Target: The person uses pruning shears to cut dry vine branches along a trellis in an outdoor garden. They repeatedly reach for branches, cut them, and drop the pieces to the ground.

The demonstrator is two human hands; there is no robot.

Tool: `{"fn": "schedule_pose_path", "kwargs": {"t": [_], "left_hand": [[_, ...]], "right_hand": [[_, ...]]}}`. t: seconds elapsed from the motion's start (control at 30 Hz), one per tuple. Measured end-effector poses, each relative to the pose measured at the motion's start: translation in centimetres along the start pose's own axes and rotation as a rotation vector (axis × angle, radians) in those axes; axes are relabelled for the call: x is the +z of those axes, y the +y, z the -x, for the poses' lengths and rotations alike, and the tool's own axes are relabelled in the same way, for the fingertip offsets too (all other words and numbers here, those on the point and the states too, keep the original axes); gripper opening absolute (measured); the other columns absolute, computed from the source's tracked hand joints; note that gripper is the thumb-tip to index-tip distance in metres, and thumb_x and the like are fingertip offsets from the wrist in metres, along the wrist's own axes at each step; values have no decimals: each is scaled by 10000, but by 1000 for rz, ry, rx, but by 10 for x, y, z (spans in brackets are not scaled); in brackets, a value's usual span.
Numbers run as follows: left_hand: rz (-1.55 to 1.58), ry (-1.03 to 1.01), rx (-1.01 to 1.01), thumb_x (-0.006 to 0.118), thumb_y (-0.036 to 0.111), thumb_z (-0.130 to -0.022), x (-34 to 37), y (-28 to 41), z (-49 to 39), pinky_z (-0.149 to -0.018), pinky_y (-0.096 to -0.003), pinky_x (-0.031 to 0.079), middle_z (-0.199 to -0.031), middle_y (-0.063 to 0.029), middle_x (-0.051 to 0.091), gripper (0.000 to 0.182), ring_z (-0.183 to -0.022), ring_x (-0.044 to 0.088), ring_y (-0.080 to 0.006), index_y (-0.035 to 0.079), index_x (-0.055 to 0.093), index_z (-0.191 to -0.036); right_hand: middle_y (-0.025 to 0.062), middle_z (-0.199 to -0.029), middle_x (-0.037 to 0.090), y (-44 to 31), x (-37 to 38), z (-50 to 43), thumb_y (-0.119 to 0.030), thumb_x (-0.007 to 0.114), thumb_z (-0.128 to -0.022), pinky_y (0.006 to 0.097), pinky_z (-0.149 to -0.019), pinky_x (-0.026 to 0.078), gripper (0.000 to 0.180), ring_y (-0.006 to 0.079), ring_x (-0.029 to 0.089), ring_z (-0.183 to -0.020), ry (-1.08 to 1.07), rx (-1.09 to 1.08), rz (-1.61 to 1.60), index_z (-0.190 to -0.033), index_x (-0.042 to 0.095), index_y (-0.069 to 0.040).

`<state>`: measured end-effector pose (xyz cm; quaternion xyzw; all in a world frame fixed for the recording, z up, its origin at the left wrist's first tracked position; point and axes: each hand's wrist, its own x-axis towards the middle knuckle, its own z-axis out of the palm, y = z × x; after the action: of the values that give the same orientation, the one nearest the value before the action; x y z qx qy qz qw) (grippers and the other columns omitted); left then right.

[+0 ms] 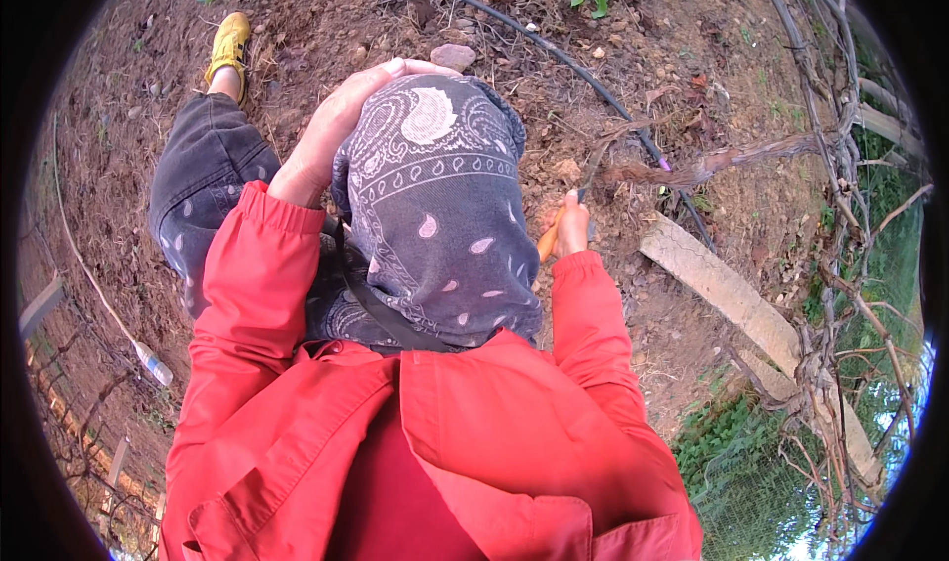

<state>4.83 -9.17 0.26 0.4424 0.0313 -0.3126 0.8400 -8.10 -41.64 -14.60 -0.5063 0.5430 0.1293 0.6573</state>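
My left hand (pixel 356 109) lies over the far side of my raised knee, on dark paisley-print denim trousers (pixel 452 190). It holds nothing, and its fingers reach along the top of the knee. Beyond the knee, my right hand (pixel 572 227) grips the orange handle (pixel 549 241) of a hand tool low over the soil. A narrow, curved blade (pixel 593 162) runs forward from the handle, close to a woody vine trunk (pixel 712 164). The blade's far end is hard to tell from the dry matter around it.
A black irrigation hose (pixel 549 46) crosses the brown soil ahead. On the right stand a tilted concrete post (pixel 719 287), bare vine branches (pixel 845 116) and green netting (pixel 771 479). A stone (pixel 453 57) sits beyond my knee. A plastic bottle (pixel 153 364) is at left.
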Motion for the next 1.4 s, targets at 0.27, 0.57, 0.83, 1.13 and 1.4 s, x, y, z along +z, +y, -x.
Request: {"fn": "schedule_pose_path", "kwargs": {"t": [0.27,0.57,0.83,1.13,1.4], "left_hand": [[-88,-2,53,364,282,-958,-4,-8,-5,-848,-253,449,-1027,-96,635,403,-921,596,-132,-18,597,-1092],[-126,-47,95,353,306,-945,2,-5,-5,-863,-260,441,-1030,-94,634,441,-938,586,-135,-27,602,-1092],[-214,-84,107,357,340,-947,-4,-4,-9,-890,-314,465,-1084,-153,604,495,-975,597,-201,-79,526,-1149],[-42,56,60,373,287,-950,-13,-9,0,-837,-268,459,-1011,-93,626,401,-919,591,-136,-28,575,-1093],[90,99,138,393,242,-951,-29,-8,28,-828,-246,451,-1022,-87,636,366,-914,590,-122,-27,589,-1103]], "right_hand": [[71,-494,376,-9,22,-54,-377,348,-960,384,-366,384,321,217,404,-379,62,34,3,-866,323,-71],[37,-534,410,15,33,-7,-319,427,-941,318,-345,366,254,158,407,-384,-52,15,368,-876,393,-76],[49,-560,460,-20,4,-12,-349,415,-948,313,-421,401,313,163,457,-448,96,-11,201,-782,428,-84],[33,-526,411,19,31,4,-356,439,-937,310,-359,358,305,147,406,-398,-108,86,412,-814,398,-80],[15,-558,442,-25,27,20,-319,512,-907,278,-370,374,260,120,427,-414,-255,13,484,-805,442,-91]]}}
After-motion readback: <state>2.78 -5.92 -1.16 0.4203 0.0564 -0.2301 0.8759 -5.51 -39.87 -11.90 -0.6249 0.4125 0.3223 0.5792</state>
